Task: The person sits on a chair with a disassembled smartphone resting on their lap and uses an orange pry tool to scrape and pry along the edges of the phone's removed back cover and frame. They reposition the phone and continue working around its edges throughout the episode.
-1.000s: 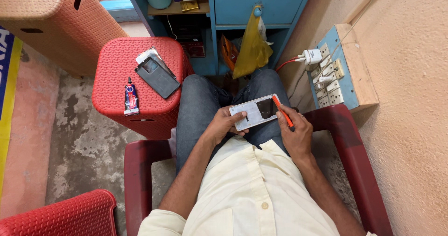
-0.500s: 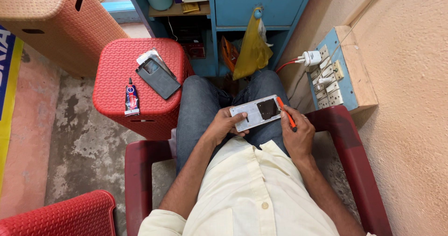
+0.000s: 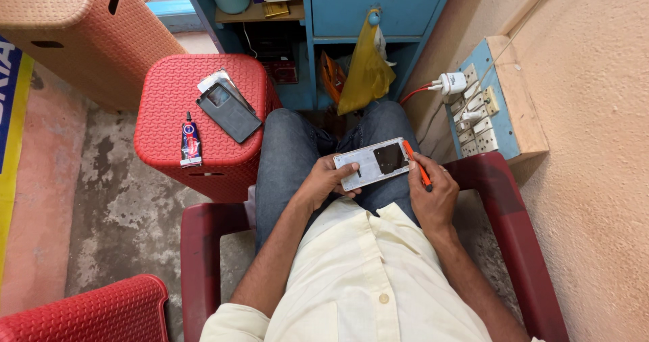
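Phone chassis (image 3: 373,164), white with a dark square patch toward its right end, lies over my lap above the jeans, its long axis running left to right across the view and rising a little toward the far right. My left hand (image 3: 324,181) has its grip closed around the chassis's left end, thumb on the upper face and fingers curled beneath. My right hand (image 3: 433,196) meets the opposite end, its grip pinched on an orange pry tool (image 3: 416,162) that slants from the hand up toward the chassis's far right corner. The tip appears to touch the edge there, though I cannot tell whether it sits in a seam or merely against it. So the tool lies crosswise to the chassis's length, working at the short right edge, and the right hand is the nearer of the two to that corner.

Left of my knees stands a red plastic stool (image 3: 165,95), well apart from both hands. On its top rest a dark phone panel (image 3: 228,112), laid diagonally over a pale piece, and a small glue tube (image 3: 190,139) pointing near to far. A dark red chair (image 3: 503,213) carries me, and a blue switchboard (image 3: 483,115) with a white charger plugged in sits against the wall on the right.
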